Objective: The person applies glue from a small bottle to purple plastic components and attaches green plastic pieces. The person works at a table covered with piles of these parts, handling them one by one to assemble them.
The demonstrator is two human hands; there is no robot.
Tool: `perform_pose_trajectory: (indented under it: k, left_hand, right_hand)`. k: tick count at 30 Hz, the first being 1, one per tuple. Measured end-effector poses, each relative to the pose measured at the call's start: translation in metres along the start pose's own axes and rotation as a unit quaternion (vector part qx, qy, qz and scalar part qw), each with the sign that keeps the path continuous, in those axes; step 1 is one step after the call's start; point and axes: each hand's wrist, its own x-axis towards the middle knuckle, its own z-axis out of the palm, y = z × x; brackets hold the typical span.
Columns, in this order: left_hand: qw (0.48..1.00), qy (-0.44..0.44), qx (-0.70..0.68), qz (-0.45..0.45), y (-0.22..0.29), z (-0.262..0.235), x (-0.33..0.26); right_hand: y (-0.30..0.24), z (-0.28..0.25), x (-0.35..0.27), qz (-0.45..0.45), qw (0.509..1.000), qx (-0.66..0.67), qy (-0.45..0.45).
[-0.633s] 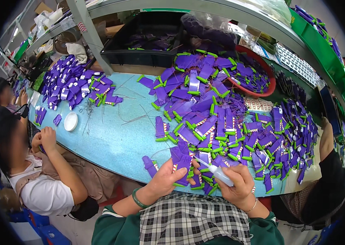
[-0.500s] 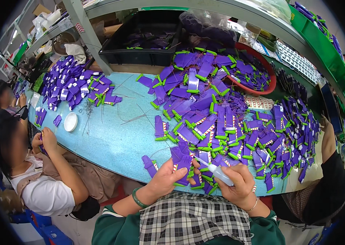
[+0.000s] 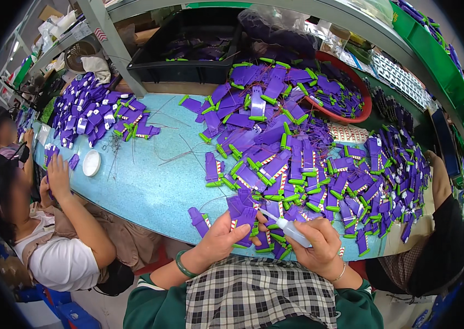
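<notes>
My left hand [image 3: 222,237] grips a purple plastic wing piece [image 3: 242,210] between thumb and fingers, at the near edge of the pile. A small translucent squeeze bottle [image 3: 296,234] is in my right hand [image 3: 322,245], its fingers wrapped round it. The bottle lies tilted, its thin white nozzle pointing up and left at the right side of the wing piece; whether the tip touches cannot be made out. Around both hands spreads a heap of purple wing pieces [image 3: 265,137] with green tips, red-and-white stripes and thin wires. One loose striped wing piece [image 3: 199,220] lies left of my left hand.
A red basin [image 3: 364,104] and a black bin [image 3: 182,72] of similar pieces stand behind the heap. At left are another purple pile [image 3: 86,112] and a white round dish [image 3: 92,163]. A co-worker [image 3: 67,247] sits there; another person's arm [image 3: 441,186] reaches in at right.
My hands keep almost the same pose on the wing piece and the bottle. The left co-worker's hand has risen and opened. The whole view has shifted slightly.
</notes>
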Motion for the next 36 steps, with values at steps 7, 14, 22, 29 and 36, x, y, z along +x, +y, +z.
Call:
perform_pose_trajectory:
  k: [7,14,22,29,36]
  left_hand:
    - [1.000,0.001,0.001,0.000,-0.001,-0.001,-0.003]
    - [1.000,0.005,0.007,0.000,0.001,0.000,-0.005]
    - [1.000,0.005,0.026,0.002,-0.001,-0.002,-0.006]
    - [0.998,0.022,0.050,0.018,-0.002,0.000,-0.006]
    - [0.984,0.053,0.161,0.048,-0.010,-0.001,-0.005]
  right_hand:
    - [-0.007,-0.001,-0.002,0.029,0.999,-0.008,-0.027]
    - [-0.008,0.000,-0.002,0.025,0.999,-0.008,-0.025]
    - [-0.009,0.000,-0.003,0.021,0.999,-0.013,-0.029]
    - [-0.010,0.001,-0.005,0.021,1.000,-0.002,-0.021]
    - [-0.010,0.000,-0.006,-0.019,1.000,-0.008,-0.017]
